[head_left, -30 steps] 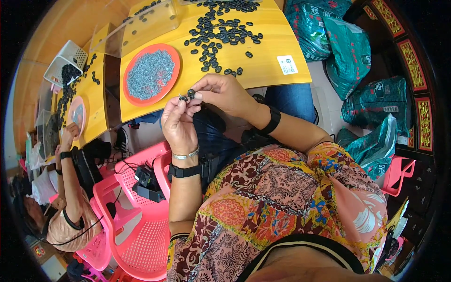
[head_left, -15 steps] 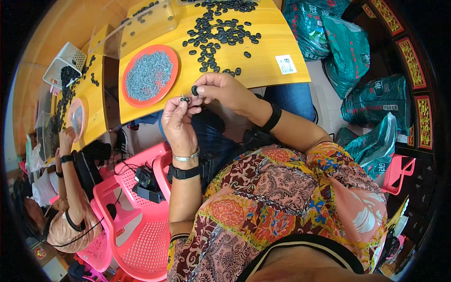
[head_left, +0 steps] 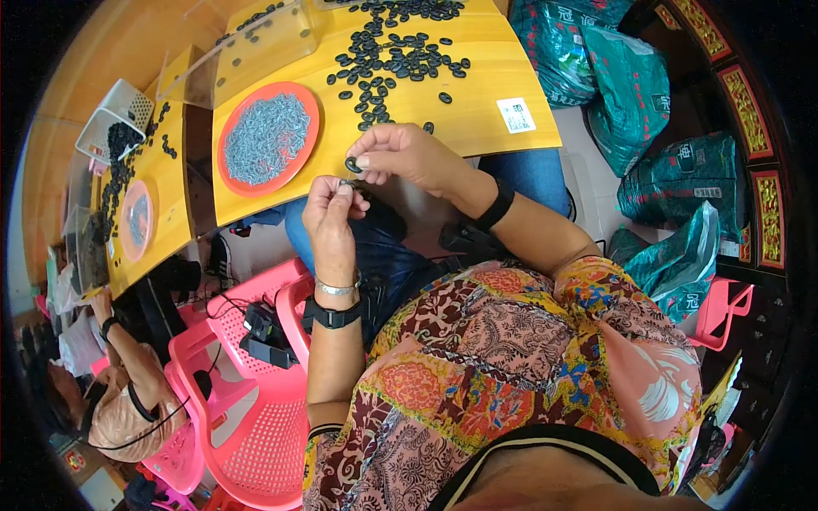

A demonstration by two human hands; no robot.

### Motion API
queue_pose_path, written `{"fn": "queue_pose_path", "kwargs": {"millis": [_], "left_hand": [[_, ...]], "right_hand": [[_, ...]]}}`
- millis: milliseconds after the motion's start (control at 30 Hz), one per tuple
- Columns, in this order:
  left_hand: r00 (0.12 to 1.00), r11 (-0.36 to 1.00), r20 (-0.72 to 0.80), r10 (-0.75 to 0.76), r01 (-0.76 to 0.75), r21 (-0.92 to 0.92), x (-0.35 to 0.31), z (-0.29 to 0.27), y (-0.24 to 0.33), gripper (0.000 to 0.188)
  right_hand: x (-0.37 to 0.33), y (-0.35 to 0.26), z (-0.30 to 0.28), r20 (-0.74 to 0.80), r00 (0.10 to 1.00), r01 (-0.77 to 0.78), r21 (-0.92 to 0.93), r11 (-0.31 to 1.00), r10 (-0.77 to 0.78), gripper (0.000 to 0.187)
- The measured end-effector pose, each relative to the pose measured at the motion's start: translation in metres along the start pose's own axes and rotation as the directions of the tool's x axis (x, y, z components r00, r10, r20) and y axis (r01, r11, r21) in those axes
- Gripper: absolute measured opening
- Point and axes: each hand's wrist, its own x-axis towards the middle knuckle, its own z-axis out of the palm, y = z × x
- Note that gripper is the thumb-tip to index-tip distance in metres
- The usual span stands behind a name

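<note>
1. Black oval piece (head_left: 352, 164) sits pinched between thumb and forefinger of a worker's right hand (head_left: 400, 156), just off the near right edge of an orange plate (head_left: 314, 136), seen from the head camera.
2. The right forearm slants in from the right toward the plate, back of the hand uppermost, the remaining fingers curled under.
3. The left hand (head_left: 331, 209), near the plate's right edge and closer to the wearer, rises on an upright forearm, thumb and fingertips gripping a small dark piece (head_left: 347, 182); whether the two pieces touch cannot be told.
4. Silvery screw-like bits (head_left: 267, 139) fill the plate on a yellow table (head_left: 486, 77); loose dark ovals (head_left: 413, 61) lie scattered to its right.
5. Well right of the plate stand green bags (head_left: 629, 94); nearer the wearer than the plate, a pink chair (head_left: 260, 439).
</note>
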Motion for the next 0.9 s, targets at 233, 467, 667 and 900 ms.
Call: {"fn": "queue_pose_path", "kwargs": {"millis": [233,467,667,900], "left_hand": [[1.000,1.000,-0.004,-0.009,0.009,0.030,0.001,-0.001,-0.004,0.013],[1.000,0.998,0.005,-0.008,0.007,0.059,0.001,-0.001,-0.004,0.012],[0.999,0.997,0.004,-0.048,0.048,0.060,0.002,0.000,-0.005,0.011],[0.999,0.996,0.010,-0.052,0.051,0.073,0.002,0.000,-0.005,0.012]], "right_hand": [[-0.002,-0.002,0.006,-0.061,0.966,0.211,-0.377,0.902,-0.252,0.020],[-0.002,-0.006,0.006,-0.079,0.959,0.220,-0.395,0.892,-0.272,0.021],[-0.003,-0.005,0.002,-0.048,0.963,0.206,-0.506,0.838,-0.265,0.022],[-0.006,-0.012,0.003,0.000,0.981,0.159,-0.559,0.814,-0.192,0.020]]}}
